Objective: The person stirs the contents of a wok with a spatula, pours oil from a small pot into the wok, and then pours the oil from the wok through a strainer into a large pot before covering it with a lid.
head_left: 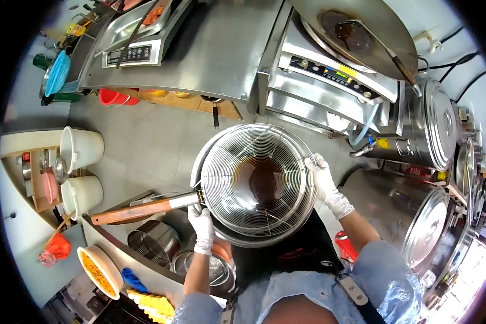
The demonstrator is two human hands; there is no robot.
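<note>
1. Head view: a round wire strainer (221, 178) lies across the mouth of a metal bowl (196, 171), held in front of the person's body, over the floor.
2. Long axis: the strainer's wooden handle (140, 210) extends left and slightly near, well past the bowl rim. Its outer end is free of both hands.
3. Left hand (202, 222), gloved: fingers curled closed on the near-left rim of the bowl, just beneath the handle's inner end. This is the hand nearer the handle — whether it also touches the handle cannot be told.
4. Right hand (325, 181), gloved: fingers gripping the right rim of the bowl, at the edge of the wire and opposite the handle. Fingertips under the rim are hidden.
5. Bowl contents: dark brown liquid (259, 182), visible through the wire, pooled in the bottom.
6. Far right: a wok (386, 21) holds a little dark liquid, with a ladle (386, 46) resting across it.
7. Far left: a metal tray (125, 27) holds reddish pieces.
8. Near left: a pale tub (114, 289) contains yellow-orange food — type unclear.
9. Right: a tall pot (416, 137) stands with its lid on; its contents are hidden.
</note>
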